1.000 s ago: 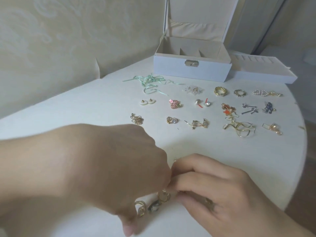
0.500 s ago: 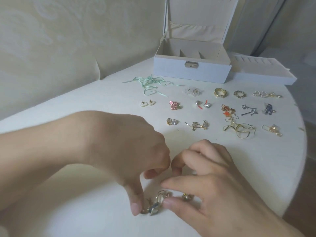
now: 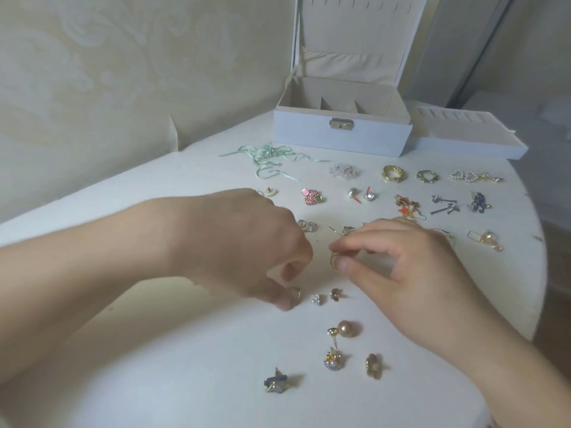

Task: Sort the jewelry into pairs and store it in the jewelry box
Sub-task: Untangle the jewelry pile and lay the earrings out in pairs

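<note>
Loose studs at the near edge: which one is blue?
The star-shaped blue stud, nearest the camera and farthest left of the near cluster. The others there are gold or pearl-toned: the round pearl stud, the pearl flower stud, the gold flower stud.

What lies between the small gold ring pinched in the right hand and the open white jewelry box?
The right hand pinches a small gold ring. Rows of sorted jewelry pairs lie on the table toward the open white jewelry box; lifted above them, nothing visible blocks the way.
</note>
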`<state>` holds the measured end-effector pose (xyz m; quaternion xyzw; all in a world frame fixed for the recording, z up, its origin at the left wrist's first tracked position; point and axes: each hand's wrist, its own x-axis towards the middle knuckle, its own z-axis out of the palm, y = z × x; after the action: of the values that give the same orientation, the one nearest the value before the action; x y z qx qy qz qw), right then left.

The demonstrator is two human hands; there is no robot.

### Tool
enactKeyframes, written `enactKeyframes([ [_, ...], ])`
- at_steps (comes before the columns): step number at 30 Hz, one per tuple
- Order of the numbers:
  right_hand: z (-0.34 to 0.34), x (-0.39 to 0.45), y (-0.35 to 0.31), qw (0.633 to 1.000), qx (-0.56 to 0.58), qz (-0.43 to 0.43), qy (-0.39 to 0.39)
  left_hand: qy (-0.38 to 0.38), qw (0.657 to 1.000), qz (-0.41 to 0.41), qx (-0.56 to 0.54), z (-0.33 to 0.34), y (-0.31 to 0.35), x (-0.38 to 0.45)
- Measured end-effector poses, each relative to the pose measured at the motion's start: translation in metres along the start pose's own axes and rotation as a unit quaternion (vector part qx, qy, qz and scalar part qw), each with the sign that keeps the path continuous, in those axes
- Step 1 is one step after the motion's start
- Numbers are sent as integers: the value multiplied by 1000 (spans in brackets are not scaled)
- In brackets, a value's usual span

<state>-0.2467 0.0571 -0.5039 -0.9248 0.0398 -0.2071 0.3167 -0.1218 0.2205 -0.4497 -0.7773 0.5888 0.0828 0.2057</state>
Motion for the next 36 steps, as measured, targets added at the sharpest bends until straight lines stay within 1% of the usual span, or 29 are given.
enactKeyframes([
  [2, 5, 8, 4, 999, -8, 27, -30, 61, 998, 3, 4, -1, -3, 7],
  [4, 10, 14, 5, 998, -29, 28, -49, 111, 994, -9, -14, 5, -9, 13],
  [8, 18, 17, 4, 996, -58, 5, -69, 160, 986, -15, -34, 12, -14, 19],
  [12, 21, 17, 8, 996, -54, -20, -69, 166, 984, -2, -67, 14, -18, 21],
  [17, 11, 12, 16, 999, 27, -16, -42, 176, 979, 21, -100, 13, -22, 19],
  [18, 6, 9, 17, 997, 51, -20, -52, 173, 977, 38, -119, 12, -23, 18],
  [20, -1, 2, 18, 990, 93, -33, -99, 157, 964, 104, -190, 10, -22, 16],
  [22, -3, -3, 19, 986, 92, -55, -127, 149, 946, 163, -237, 9, -18, 15],
  [23, -3, -5, 20, 986, 80, -65, -128, 153, 944, 174, -236, 9, -16, 16],
  [27, 0, -7, 22, 986, 67, -76, -130, 179, 953, 161, -186, 15, -9, 18],
  [32, 1, -8, 25, 986, 48, -77, -140, 176, 956, 154, -176, 16, -7, 19],
  [36, 1, -8, 26, 988, 62, -69, -125, 200, 953, 149, -170, 18, -4, 20],
])
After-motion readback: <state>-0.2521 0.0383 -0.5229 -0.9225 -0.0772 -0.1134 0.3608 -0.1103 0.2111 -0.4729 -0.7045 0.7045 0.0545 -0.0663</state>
